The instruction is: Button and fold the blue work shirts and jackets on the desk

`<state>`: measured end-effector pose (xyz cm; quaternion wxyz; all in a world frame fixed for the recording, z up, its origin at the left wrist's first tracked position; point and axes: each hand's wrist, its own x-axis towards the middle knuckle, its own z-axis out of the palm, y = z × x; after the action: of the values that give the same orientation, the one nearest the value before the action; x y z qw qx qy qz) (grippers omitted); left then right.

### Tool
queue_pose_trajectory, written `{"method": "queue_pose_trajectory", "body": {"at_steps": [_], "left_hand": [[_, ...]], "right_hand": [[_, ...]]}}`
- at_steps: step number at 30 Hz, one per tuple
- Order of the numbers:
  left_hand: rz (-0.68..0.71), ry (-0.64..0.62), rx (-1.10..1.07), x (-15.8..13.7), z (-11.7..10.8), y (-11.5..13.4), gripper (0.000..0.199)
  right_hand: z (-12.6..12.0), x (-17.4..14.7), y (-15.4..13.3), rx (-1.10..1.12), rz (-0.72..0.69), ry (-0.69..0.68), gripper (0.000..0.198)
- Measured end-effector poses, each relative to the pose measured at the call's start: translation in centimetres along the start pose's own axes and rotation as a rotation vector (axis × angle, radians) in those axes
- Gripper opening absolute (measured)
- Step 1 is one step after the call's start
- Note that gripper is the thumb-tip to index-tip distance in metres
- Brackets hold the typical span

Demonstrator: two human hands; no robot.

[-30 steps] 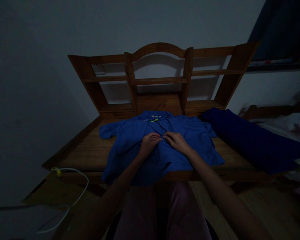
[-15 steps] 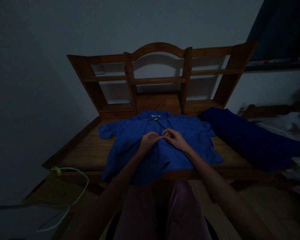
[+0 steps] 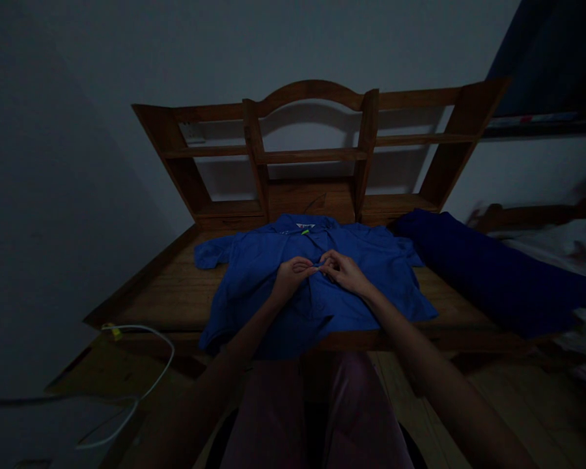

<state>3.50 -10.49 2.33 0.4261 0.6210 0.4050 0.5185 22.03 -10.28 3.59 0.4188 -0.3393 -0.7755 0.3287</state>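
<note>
A blue short-sleeved shirt point(image 3: 258, 260) lies spread face up on the wooden desk, collar toward the back and its lower left part hanging over the front edge. My left hand point(image 3: 293, 273) pinches the shirt's front edge near the middle. Close against it, my right hand point(image 3: 342, 270) pinches the same edge with thumb and fingers. The fingertips of both hands nearly meet there; any button between them is too small to make out. Inside the collar show a white label point(image 3: 305, 226) and a small yellow-green mark.
The wooden desk point(image 3: 176, 293) carries a shelf unit point(image 3: 312, 156) at its back. A dark blue cloth bundle point(image 3: 478, 267) lies at the right end. A white cable point(image 3: 163, 371) loops off the left front corner. Whitish fabric point(image 3: 557, 251) lies beyond the desk at right.
My right fingers have shifted very slightly at the shirt's front edge. Both hands keep their pinch, and the shirt lies as before. The view has moved a little.
</note>
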Motion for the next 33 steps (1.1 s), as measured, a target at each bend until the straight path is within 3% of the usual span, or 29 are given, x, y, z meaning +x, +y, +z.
{"method": "queue_pose_trajectory", "body": {"at_steps": [16, 27, 33], "left_hand": [[0.095, 0.025, 0.139, -0.2, 0.3, -0.5, 0.018], [0.075, -0.079, 0.218, 0.3, 0.2, -0.8, 0.03], [0.056, 0.0, 0.362, -2.8, 1.0, 1.4, 0.033]], "right_hand": [[0.2, -0.2, -0.5, -0.213, -0.002, 0.053, 0.02], [0.1, 0.0, 0.0, -0.281, -0.016, 0.087, 0.02], [-0.2, 0.0, 0.2, -0.297, -0.026, 0.202, 0.021]]}}
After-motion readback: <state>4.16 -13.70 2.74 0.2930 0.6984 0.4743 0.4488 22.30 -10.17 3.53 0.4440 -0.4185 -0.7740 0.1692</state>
